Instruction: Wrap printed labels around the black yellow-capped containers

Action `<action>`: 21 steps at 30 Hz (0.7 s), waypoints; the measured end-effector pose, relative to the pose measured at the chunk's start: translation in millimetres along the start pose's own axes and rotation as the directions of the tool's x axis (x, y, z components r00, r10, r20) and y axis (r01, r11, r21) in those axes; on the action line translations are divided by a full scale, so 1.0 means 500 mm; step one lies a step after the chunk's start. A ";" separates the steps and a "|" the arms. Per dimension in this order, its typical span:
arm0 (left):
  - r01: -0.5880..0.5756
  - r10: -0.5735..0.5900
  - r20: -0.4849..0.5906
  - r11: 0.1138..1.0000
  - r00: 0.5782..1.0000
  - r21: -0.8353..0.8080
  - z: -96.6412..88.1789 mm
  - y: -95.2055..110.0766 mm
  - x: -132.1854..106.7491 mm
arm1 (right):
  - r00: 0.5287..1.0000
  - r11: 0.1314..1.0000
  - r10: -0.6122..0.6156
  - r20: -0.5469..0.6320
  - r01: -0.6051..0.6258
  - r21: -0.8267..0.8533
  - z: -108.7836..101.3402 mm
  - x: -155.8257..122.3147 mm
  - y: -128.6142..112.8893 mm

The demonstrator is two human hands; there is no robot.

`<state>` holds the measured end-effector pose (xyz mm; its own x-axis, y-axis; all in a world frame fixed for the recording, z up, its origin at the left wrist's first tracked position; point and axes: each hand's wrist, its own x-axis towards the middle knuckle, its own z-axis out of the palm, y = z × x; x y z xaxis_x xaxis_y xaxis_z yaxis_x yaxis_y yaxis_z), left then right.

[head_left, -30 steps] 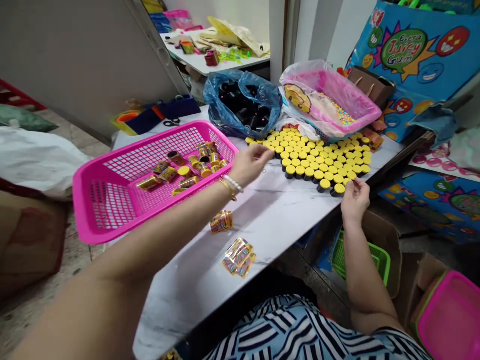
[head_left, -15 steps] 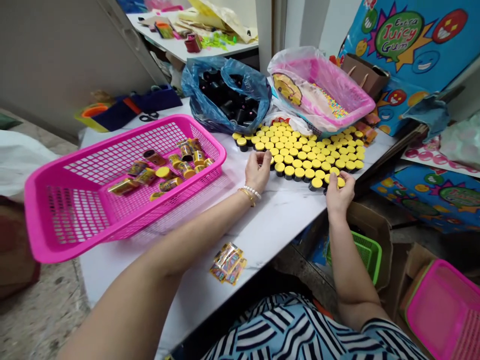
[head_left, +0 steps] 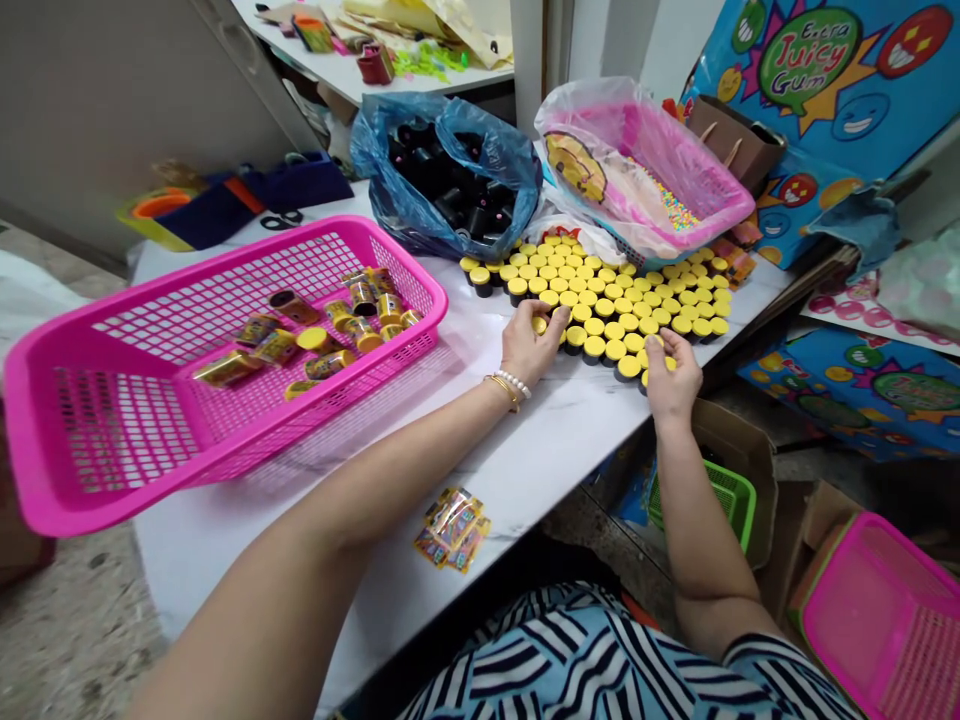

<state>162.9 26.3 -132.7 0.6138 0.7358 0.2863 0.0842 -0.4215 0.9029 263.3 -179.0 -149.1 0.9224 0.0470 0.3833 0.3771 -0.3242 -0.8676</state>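
At far left, a hot-pink plastic mesh basket overhangs the edge of the white marble-patterned bench, with small gold-wrapped cylinders lying inside it. Just behind it are black-handled scissors, and nearer you a small pile of shiny foil packets lies on the bench. Farther back, a blue plastic bag holds black containers. Your left fingers are pinched closed on a yellow cap at the edge of the tightly packed yellow-capped black jars, which stand upright on the bench. Your right fingers are half curled against the jars' near edge; you cannot tell whether they grip one.
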 end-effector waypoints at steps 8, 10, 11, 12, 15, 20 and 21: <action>0.005 -0.005 0.024 1.000 1.000 0.021 -0.014 0.014 -0.012 | 0.996 0.987 0.077 0.050 -0.084 0.140 0.028 0.006 -0.004; 0.023 -0.024 0.036 1.000 0.999 0.006 -0.016 0.021 -0.013 | 0.995 0.981 0.063 0.081 -0.077 0.176 0.034 0.015 0.007; 0.022 -0.022 0.036 1.000 0.999 0.001 -0.017 0.023 -0.013 | 0.994 0.984 0.048 0.094 -0.063 0.168 0.036 0.017 0.010; 0.017 -0.016 0.038 1.000 0.999 -0.005 -0.017 0.025 -0.013 | 0.994 0.987 0.036 0.104 -0.052 0.149 0.037 0.017 0.012; 0.002 -0.001 0.052 0.999 0.999 -0.035 -0.016 0.024 -0.010 | 0.992 0.994 0.030 0.124 -0.042 0.100 0.035 0.012 0.007; 0.029 -0.025 0.054 0.997 0.998 -0.075 -0.014 0.019 -0.006 | 0.987 0.998 0.037 0.156 -0.043 0.037 0.042 -0.012 -0.030; 0.030 -0.026 0.043 0.996 0.999 -0.082 -0.015 0.017 -0.005 | 0.987 0.998 0.043 0.158 -0.048 0.029 0.046 -0.019 -0.040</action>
<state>156.3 24.6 -123.3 0.6444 0.7232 0.2485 0.0380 -0.3549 0.9341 248.7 -151.1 -142.7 0.9395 0.1811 0.2906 0.3341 -0.2990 -0.8938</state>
